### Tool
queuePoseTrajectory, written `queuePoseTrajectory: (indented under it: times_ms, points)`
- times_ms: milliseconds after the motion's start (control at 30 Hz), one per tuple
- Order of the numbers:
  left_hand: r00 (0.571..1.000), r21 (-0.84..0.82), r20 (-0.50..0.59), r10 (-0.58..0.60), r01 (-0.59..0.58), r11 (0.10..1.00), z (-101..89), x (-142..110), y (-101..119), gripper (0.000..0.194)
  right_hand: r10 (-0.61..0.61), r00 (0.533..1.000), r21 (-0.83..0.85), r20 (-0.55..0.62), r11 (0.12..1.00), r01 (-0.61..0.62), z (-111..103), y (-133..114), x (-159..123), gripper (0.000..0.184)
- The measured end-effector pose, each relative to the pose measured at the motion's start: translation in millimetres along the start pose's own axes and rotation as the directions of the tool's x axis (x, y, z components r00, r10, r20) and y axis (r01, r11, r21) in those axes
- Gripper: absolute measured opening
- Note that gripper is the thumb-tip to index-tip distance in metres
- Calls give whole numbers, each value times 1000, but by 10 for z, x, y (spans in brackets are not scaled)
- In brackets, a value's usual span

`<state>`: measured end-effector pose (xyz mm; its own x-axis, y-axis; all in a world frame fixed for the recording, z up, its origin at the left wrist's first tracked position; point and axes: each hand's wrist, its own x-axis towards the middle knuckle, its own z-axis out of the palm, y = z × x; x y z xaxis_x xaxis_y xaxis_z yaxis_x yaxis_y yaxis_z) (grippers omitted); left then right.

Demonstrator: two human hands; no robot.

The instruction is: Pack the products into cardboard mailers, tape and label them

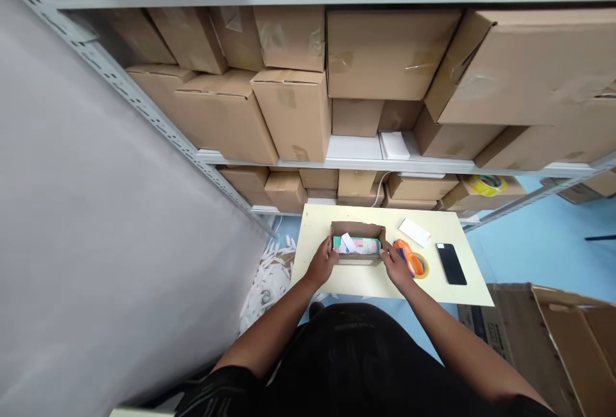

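A small open cardboard box (pixel 357 261) stands on the pale yellow table (pixel 317 219). Inside it lies a pink and green package (pixel 369 246) with a white slip of paper (pixel 348 242) on top. My left hand (pixel 323 263) grips the box's left end, fingers closed on its wall. At the right end my right hand (pixel 395 265) holds the box in the same way. Just beyond that hand rests an orange tape dispenser (pixel 409 256) with a roll of yellow tape on it.
A white flat box (pixel 414 232) and a black phone (pixel 451 263) lie at the table's right. Behind rises a metal shelf (pixel 356 147) full of cardboard boxes. White paper scraps (pixel 269 282) cover the floor at left; a large open carton (pixel 553 340) stands at right.
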<state>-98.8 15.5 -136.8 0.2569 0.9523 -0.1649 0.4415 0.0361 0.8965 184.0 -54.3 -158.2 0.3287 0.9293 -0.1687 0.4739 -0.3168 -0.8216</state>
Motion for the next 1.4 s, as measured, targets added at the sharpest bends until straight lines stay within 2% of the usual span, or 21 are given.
queuePoseTrajectory:
  times_ms: [67,133,200,267,367,467,567,733,800,900,1033,1167,1300,1400]
  points:
    - [987,77,78,141,-147,986,-91,-37,-89,78,32,999,-1,-20,999,-32,40,-54,-90,73]
    - [957,153,159,242,-266,952,-148,-53,-174,82,2,1000,-12,-19,1000,-2,70,-82,-166,77]
    - [930,209,211,301,-344,916,-166,-39,-231,75,-66,998,-40,1,997,66,85,-80,-205,73]
    - [916,240,219,336,-384,892,-155,-1,-255,61,-126,992,-68,31,989,128,80,-53,-199,64]
    - [917,261,211,339,-387,885,-129,62,-244,42,-180,983,-102,36,978,182,51,-6,-121,51]
    - [929,258,210,305,-354,899,-135,98,-211,35,-217,976,-112,20,969,218,25,-2,-10,43]
    - [944,272,164,286,-322,907,-179,149,-148,43,-216,976,-148,8,966,214,19,-56,89,40]
    - [955,348,-32,294,-265,899,-237,463,100,61,-173,985,-243,-14,956,164,52,-145,175,44]
    - [964,349,2,266,-250,903,-218,607,221,66,-192,981,-260,-32,949,177,69,-135,179,46]
    - [970,377,123,208,-239,895,-134,673,336,48,-201,978,-253,-48,950,183,90,-88,174,50]
    - [936,436,190,297,-351,829,23,468,277,31,-215,975,-227,-60,954,196,120,-44,183,51]
    - [925,475,181,333,-379,795,140,293,126,31,-221,975,-228,-34,951,208,102,0,172,44]
    - [921,498,168,350,-386,777,211,300,58,32,-231,972,-236,32,944,232,-97,197,67,34]
    - [915,508,153,373,-396,765,257,310,23,33,-228,973,-391,-15,897,205,-344,426,-10,31]
